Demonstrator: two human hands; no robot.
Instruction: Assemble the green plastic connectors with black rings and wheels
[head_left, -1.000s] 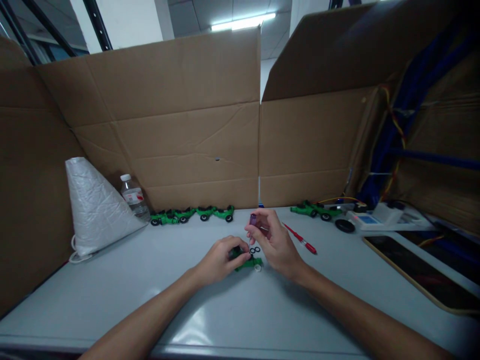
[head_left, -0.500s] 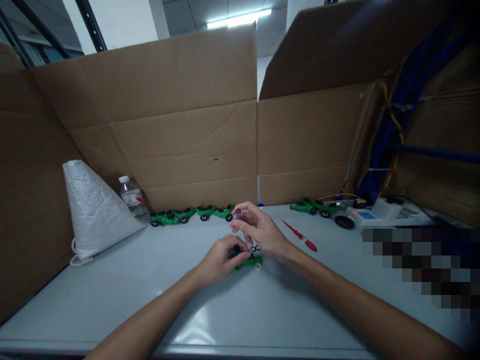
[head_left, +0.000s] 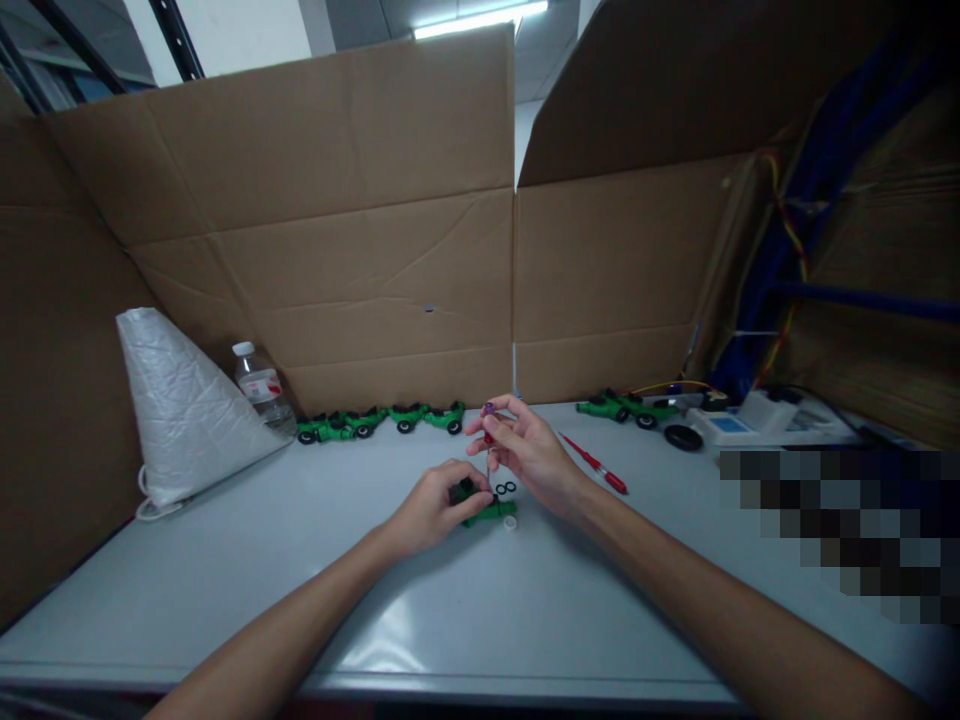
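Note:
A green toy vehicle (head_left: 491, 511) lies on the table, and the fingers of my left hand (head_left: 426, 508) are closed round its left end. In my right hand (head_left: 534, 445) is a small screwdriver (head_left: 489, 428) with a red and purple handle, held near upright between thumb and fingers. Its thin shaft points down at the toy, close to my left fingertips; whether the tip sits in a screw is too small to tell. Two small black rings (head_left: 506, 488) lie just behind the toy. A white ring-shaped piece (head_left: 511, 522) is at its right end.
Several green toy vehicles (head_left: 382, 420) line the back at left, more (head_left: 626, 408) at right. A red screwdriver (head_left: 594, 463) lies right of my hand. A bottle (head_left: 264, 388), silvery bag (head_left: 191, 420), black ring (head_left: 683, 437) and power strip (head_left: 765, 425) stand around; cardboard walls (head_left: 375, 270) enclose the table.
The screwdriver in my right hand now stands more upright, its handle showing more between the fingers. My left hand keeps its hold on the toy. The whole view has shifted slightly.

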